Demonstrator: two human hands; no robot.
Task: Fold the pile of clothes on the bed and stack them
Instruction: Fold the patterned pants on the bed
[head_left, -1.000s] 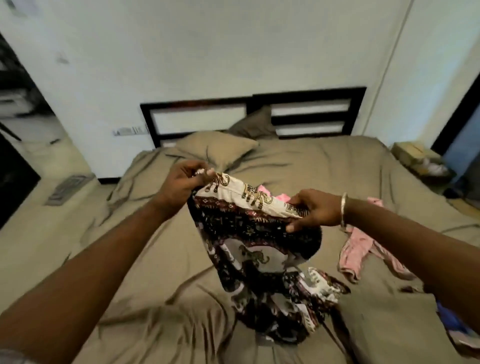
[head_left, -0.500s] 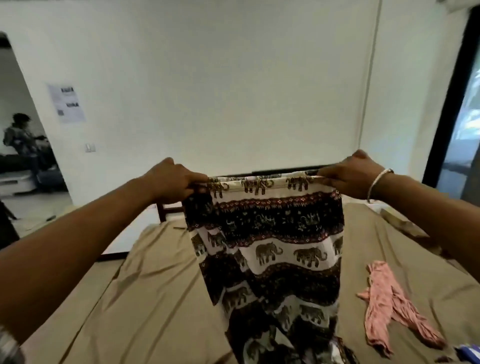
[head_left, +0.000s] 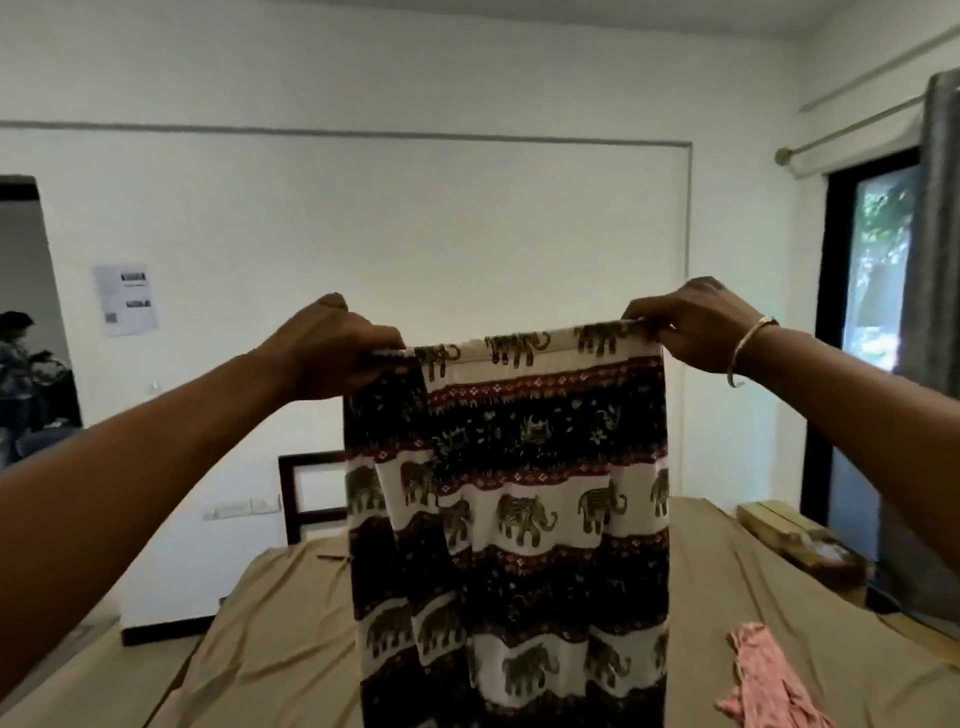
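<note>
An elephant-print garment (head_left: 514, 519) in black, white and red hangs upright in front of me, stretched flat by its top hem. My left hand (head_left: 332, 348) grips the hem's left corner. My right hand (head_left: 691, 322), with a bangle on the wrist, pinches the right corner. The cloth hangs down over the bed (head_left: 280, 639) and its lower end runs out of view. A crumpled pink garment (head_left: 763, 680) lies on the brown sheet at the lower right.
The dark headboard (head_left: 304, 488) shows behind the cloth against a white wall. A cardboard box (head_left: 800, 540) sits to the right of the bed near a dark door frame. A person stands in the doorway at the far left (head_left: 15, 358).
Both hands have raised the garment higher and pulled its hem taut. My view has tilted up, so less of the bed shows.
</note>
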